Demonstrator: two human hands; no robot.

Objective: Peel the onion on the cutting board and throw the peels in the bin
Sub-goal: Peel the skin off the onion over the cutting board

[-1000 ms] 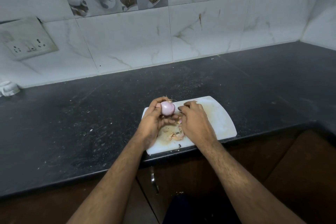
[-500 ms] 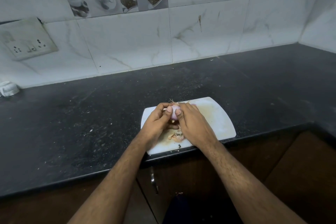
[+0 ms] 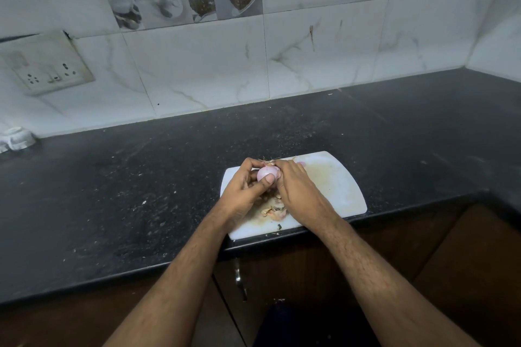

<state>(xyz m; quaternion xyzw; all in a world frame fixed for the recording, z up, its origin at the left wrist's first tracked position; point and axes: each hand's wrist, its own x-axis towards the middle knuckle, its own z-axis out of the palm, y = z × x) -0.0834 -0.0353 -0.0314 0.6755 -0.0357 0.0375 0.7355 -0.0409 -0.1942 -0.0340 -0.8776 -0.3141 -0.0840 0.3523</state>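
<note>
Over the white cutting board (image 3: 338,189), at about 6 o'clock on the dark counter (image 3: 112,191), the onion (image 3: 266,173) is gripped in the left hand (image 3: 244,191) while its root end is pinched by the right hand (image 3: 296,186). Looks mostly peeled already, pale and smooth, with peels (image 3: 273,210) piled just below at 6 o'clock. Binning is still left, no bin is seen, and no readable writing anywhere.
</note>
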